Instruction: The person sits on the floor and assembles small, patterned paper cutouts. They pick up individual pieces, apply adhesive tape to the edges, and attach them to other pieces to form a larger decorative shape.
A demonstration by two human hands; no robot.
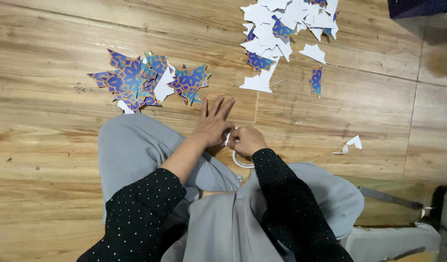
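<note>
The person sits on a wooden floor with legs crossed in grey trousers, and both hands meet just in front of the knees. The left hand has its fingers stretched out and spread, pointing away from the body, while its thumb side presses against a small white piece between the two hands. The right hand is curled closed around the same small white piece; what this piece is exactly, I cannot tell, because it is mostly hidden. A white tape roll lies on the floor directly under the right hand, partly covered by the wrist.

Beyond the tape roll, further from the body and to the left, a pile of blue patterned star cut-outs lies on the floor. Further from the tape roll and to the right is a heap of white paper scraps mixed with some blue pieces. One small white scrap lies to the right of the tape roll, well apart.
</note>
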